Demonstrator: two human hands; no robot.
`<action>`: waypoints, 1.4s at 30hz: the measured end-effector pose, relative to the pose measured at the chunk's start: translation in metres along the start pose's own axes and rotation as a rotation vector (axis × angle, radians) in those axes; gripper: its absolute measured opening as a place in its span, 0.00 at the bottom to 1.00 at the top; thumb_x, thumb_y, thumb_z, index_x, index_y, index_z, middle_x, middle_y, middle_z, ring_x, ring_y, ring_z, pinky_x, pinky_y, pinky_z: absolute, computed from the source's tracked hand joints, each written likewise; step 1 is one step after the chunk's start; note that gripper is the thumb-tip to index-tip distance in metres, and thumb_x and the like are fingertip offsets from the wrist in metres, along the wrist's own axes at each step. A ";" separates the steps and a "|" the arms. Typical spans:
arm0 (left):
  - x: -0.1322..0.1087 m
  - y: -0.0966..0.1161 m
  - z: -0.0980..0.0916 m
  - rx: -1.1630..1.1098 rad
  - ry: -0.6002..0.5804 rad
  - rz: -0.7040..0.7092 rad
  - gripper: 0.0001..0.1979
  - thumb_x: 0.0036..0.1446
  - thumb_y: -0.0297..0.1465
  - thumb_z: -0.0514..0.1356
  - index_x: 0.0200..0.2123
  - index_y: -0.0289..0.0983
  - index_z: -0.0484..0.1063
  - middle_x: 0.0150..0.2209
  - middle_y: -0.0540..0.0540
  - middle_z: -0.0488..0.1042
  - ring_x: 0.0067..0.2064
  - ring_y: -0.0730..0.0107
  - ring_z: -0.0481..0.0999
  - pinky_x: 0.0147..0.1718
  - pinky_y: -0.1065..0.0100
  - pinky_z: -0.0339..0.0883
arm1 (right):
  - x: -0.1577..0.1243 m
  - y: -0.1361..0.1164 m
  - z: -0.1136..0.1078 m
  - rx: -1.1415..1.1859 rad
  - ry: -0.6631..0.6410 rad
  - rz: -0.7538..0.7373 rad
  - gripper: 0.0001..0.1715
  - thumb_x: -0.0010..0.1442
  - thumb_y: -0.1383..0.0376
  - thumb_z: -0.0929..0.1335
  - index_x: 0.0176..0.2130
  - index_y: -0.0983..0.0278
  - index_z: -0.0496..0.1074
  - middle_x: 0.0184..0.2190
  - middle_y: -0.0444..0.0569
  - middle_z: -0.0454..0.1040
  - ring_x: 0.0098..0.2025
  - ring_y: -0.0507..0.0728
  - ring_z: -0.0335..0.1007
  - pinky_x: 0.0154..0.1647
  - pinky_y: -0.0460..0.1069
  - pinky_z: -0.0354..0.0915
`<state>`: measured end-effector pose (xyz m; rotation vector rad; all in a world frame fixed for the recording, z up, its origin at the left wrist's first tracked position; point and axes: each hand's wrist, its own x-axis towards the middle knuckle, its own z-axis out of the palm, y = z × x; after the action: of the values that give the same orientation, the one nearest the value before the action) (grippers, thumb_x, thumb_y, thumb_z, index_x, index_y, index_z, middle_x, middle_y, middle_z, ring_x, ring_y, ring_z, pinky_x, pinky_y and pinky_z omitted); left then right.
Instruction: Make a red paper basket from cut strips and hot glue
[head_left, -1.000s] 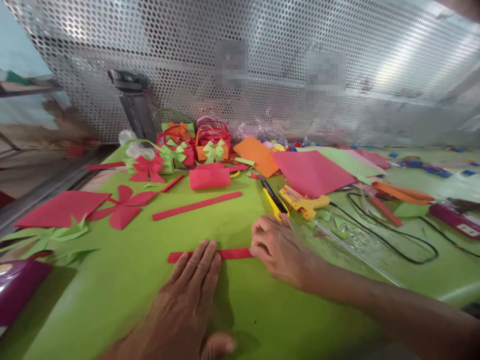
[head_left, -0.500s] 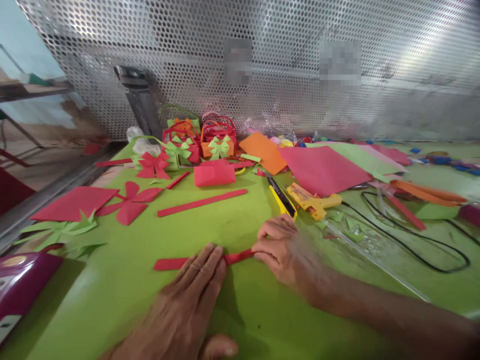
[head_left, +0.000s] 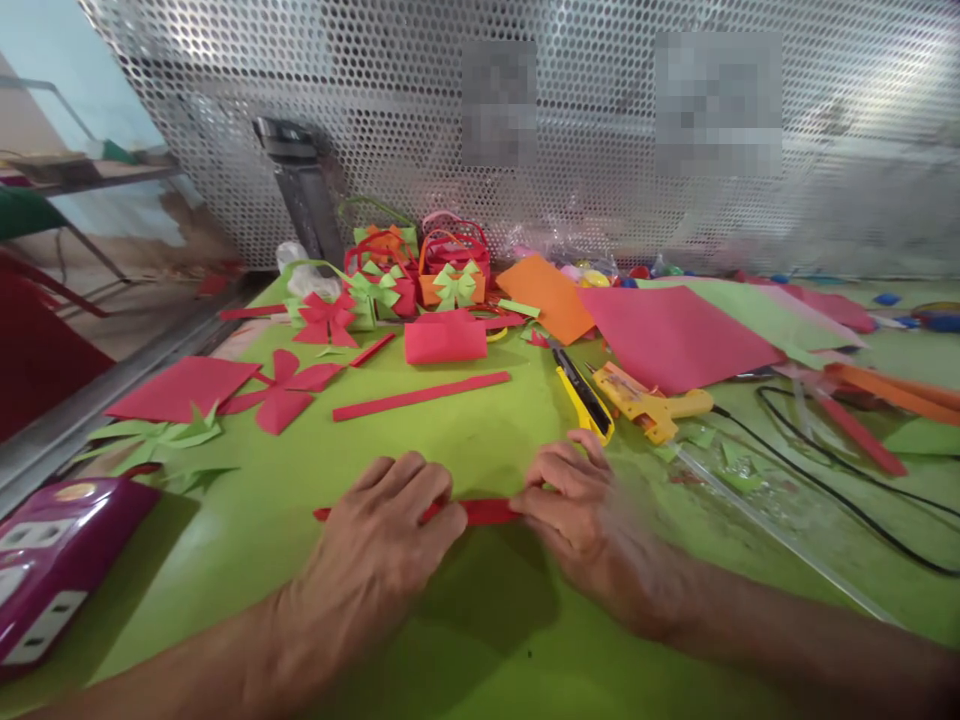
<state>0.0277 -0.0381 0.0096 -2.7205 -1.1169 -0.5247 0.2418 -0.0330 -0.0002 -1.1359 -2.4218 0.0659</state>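
Observation:
A narrow red paper strip (head_left: 484, 511) lies on the green table (head_left: 247, 540) in front of me. My left hand (head_left: 386, 545) has its fingers curled and pinched on the strip's middle. My right hand (head_left: 592, 515) pinches the strip's right end between thumb and fingers. The strip's left tip pokes out beyond my left hand. Both hands hold the strip slightly above the tabletop.
A second red strip (head_left: 421, 396), a yellow box cutter (head_left: 585, 400) and a yellow glue gun (head_left: 652, 405) with black cord lie beyond my hands. Paper bows, small paper baskets (head_left: 442, 275) and coloured sheets crowd the back. A purple box (head_left: 52, 560) sits at left.
My left hand went from lying flat on the strip to curling and pinching it. The right hand kept its grip on the strip's end. The view shifted slightly leftward.

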 end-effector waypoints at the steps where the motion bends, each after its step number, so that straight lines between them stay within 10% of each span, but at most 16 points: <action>1: -0.001 0.000 0.002 -0.011 -0.006 -0.005 0.16 0.61 0.21 0.46 0.27 0.37 0.69 0.29 0.47 0.69 0.31 0.67 0.65 0.30 0.64 0.55 | 0.000 0.000 0.000 0.011 -0.018 0.008 0.11 0.59 0.72 0.65 0.26 0.63 0.72 0.26 0.43 0.69 0.34 0.52 0.61 0.45 0.54 0.50; 42: 0.011 -0.006 0.005 -0.100 -0.205 -0.283 0.11 0.58 0.31 0.54 0.23 0.37 0.66 0.23 0.50 0.68 0.29 0.67 0.66 0.30 0.65 0.55 | -0.004 0.007 -0.030 -0.055 -0.317 0.246 0.14 0.55 0.74 0.61 0.20 0.63 0.63 0.28 0.46 0.67 0.33 0.54 0.62 0.43 0.57 0.54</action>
<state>0.0320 -0.0252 0.0093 -2.7659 -1.5823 -0.3493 0.2617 -0.0364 0.0233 -1.5458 -2.5500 0.2773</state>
